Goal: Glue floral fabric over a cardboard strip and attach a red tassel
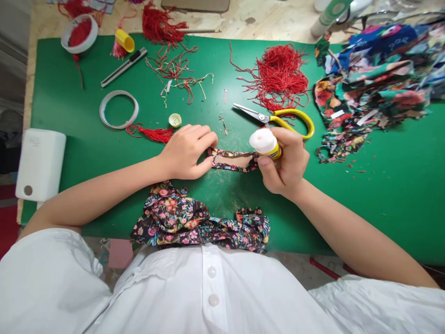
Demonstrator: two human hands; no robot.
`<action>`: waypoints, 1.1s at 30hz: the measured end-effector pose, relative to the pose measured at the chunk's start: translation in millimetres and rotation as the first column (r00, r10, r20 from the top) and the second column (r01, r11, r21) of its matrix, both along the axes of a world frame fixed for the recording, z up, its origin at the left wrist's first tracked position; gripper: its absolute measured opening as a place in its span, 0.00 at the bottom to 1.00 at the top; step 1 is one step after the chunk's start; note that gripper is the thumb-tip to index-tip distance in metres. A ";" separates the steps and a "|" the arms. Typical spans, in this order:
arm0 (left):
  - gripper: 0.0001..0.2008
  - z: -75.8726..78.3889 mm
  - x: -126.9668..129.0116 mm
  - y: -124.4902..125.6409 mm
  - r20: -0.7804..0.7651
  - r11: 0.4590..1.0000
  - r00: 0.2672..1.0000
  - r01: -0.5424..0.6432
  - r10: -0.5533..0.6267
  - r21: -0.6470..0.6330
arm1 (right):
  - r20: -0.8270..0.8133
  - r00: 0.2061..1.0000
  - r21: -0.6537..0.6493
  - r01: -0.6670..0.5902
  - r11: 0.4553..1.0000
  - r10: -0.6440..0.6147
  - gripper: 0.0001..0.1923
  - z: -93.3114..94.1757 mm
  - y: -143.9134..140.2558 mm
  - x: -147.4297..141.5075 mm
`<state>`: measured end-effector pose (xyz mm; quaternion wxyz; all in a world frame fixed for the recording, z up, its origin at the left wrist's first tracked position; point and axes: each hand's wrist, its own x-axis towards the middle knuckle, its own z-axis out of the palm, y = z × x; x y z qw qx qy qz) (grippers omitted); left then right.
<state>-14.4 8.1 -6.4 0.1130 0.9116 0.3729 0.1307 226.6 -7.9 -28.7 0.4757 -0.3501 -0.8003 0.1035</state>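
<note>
My right hand (288,162) is wrapped round a glue stick (269,144) with a yellow body, its white round end facing up. The stick is over the right end of a floral fabric strip (229,168), whose edges are folded round a pale, beige middle. At the strip's left end, my left hand (187,150) pinches it between thumb and fingers against the green mat (347,208). A larger piece of the same dark floral cloth (194,218) lies crumpled between my arms and chest. Just beyond my left hand sits a small round yellowish cap (175,120).
Yellow-handled scissors (292,118) lie beyond my right hand, blades pointing left. Red cord heaps (281,74), fabric scraps (375,88), a tape roll (118,109), a cutter knife (123,67) and a red tassel (156,133) surround the work. A white device (41,162) stands at left.
</note>
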 end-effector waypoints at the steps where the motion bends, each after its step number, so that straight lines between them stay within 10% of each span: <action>1: 0.08 -0.4 0.4 0.0 -0.001 1.000 1.000 -0.002 0.002 0.003 | 0.001 1.000 0.000 0.002 1.000 -0.002 0.19 0.4 -0.3 -0.2; 33: 0.12 -8.9 4.4 -7.0 -0.087 0.944 0.996 0.019 0.011 0.330 | 0.133 0.991 0.047 -0.027 0.999 0.020 0.13 7.3 -4.7 -2.4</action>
